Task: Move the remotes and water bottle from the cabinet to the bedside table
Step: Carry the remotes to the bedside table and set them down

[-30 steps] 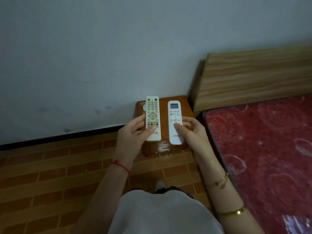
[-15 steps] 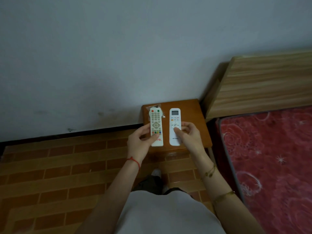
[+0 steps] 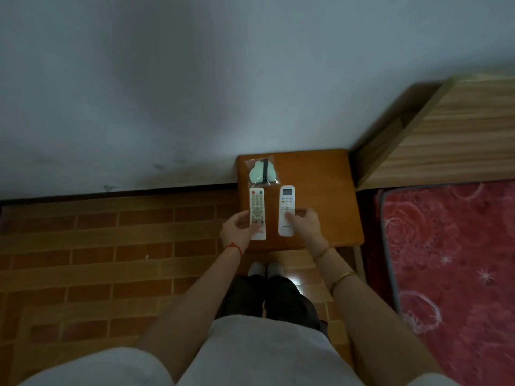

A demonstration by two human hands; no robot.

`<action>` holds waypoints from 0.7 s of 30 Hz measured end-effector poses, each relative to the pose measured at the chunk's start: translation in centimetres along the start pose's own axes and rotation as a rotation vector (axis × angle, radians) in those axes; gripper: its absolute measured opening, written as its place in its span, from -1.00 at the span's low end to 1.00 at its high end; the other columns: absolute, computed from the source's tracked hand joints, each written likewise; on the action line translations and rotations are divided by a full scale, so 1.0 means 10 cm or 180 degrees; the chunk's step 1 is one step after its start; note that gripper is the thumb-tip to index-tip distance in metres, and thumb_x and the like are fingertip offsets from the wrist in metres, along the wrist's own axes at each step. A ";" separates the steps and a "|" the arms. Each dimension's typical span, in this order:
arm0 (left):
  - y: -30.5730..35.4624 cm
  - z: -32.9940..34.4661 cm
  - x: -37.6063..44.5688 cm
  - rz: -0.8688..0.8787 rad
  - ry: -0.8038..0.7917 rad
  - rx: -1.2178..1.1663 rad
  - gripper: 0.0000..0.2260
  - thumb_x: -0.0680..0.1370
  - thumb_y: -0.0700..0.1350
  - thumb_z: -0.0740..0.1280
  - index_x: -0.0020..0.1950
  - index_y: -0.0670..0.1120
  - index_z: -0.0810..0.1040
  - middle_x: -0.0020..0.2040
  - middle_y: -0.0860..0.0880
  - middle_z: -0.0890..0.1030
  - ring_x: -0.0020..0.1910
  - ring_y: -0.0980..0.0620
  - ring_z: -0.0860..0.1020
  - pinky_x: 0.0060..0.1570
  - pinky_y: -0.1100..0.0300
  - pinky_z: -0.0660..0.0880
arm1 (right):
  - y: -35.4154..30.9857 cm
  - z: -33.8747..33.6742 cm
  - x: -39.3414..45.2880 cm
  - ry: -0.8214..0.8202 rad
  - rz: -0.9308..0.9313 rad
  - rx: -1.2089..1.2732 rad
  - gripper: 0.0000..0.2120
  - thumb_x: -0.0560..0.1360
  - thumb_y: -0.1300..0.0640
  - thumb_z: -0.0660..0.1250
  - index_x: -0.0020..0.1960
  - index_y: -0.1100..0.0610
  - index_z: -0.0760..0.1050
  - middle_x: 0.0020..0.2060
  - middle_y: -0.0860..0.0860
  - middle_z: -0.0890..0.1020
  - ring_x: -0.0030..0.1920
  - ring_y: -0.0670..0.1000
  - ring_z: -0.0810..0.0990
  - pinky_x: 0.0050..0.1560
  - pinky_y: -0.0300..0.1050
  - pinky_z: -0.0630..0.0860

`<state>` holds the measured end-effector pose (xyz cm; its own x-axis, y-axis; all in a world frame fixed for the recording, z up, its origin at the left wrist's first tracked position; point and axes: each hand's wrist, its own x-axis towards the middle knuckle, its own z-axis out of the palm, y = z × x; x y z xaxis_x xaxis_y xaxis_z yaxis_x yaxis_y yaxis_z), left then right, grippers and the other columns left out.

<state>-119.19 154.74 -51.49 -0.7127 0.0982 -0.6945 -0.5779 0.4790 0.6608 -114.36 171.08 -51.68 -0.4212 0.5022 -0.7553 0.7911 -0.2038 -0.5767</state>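
Note:
Two white remotes lie side by side over the small wooden bedside table [image 3: 328, 190]. My left hand [image 3: 237, 229] grips the TV remote [image 3: 257, 210], the one with many coloured buttons, thumb on its lower face. My right hand [image 3: 305, 224] grips the air-conditioner remote [image 3: 287, 207], which has a small screen at its top, thumb on its middle buttons. Both remotes sit low at the table's front half; I cannot tell whether they touch the top. No water bottle is in view.
A clear packet holding a pale green item [image 3: 261, 171] lies at the table's back left. The wall runs behind the table. A wooden headboard [image 3: 457, 135] and a red patterned mattress [image 3: 451, 260] stand to the right. Brick-pattern floor [image 3: 111, 246] spreads to the left; my feet are just before the table.
Both hands have moved down and forward with the remotes, bringing them low over the table. The view has tilted down, and the green packet now shows behind the remotes.

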 end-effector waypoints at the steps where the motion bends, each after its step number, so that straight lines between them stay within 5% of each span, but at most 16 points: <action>1: -0.06 0.06 0.09 -0.0083 0.0028 -0.0024 -0.58 0.40 -0.15 0.52 0.23 -0.01 0.56 0.19 -0.03 0.63 0.13 -0.01 0.60 0.12 -0.06 0.59 | 0.03 0.03 0.13 0.0008 0.0042 -0.0049 -0.59 0.54 0.20 0.38 0.31 0.30 0.37 0.24 0.20 0.57 0.22 0.18 0.59 -0.02 -0.13 0.52; 13: -0.84 0.79 1.23 -0.0126 0.0176 0.0019 -0.58 0.45 -0.18 0.47 0.30 -0.05 0.54 0.18 -0.04 0.62 -0.04 0.10 0.58 -0.17 0.33 0.52 | 0.88 0.52 1.51 -0.0085 -0.0107 -0.0500 -0.62 0.54 0.19 0.39 0.29 0.25 0.38 0.20 0.17 0.58 0.03 0.03 0.57 -0.10 -0.20 0.49; 18: -1.09 0.91 1.50 -0.0017 0.0334 0.0205 -0.60 0.44 -0.17 0.48 0.27 -0.06 0.57 0.12 -0.02 0.66 -0.19 0.30 0.54 -0.40 0.52 0.47 | 1.10 0.61 1.74 -0.0017 -0.0320 -0.0647 -0.66 0.54 0.22 0.37 0.27 0.23 0.38 0.06 0.07 0.57 -0.18 -0.15 0.51 -0.40 -0.43 0.39; 21: -1.18 0.96 1.55 0.0017 0.0381 0.0247 -0.60 0.44 -0.18 0.49 0.26 -0.08 0.58 0.09 -0.03 0.66 -0.20 0.29 0.54 -0.38 0.57 0.46 | 1.18 0.65 1.79 0.0063 -0.0433 -0.0625 -0.67 0.53 0.23 0.38 0.25 0.23 0.39 0.09 0.08 0.58 -0.09 -0.08 0.54 -0.35 -0.45 0.38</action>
<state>-119.58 158.99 -72.85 -0.7608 -0.0017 -0.6490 -0.5447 0.5453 0.6371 -115.49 172.18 -74.03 -0.5224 0.5307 -0.6674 0.7997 0.0332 -0.5995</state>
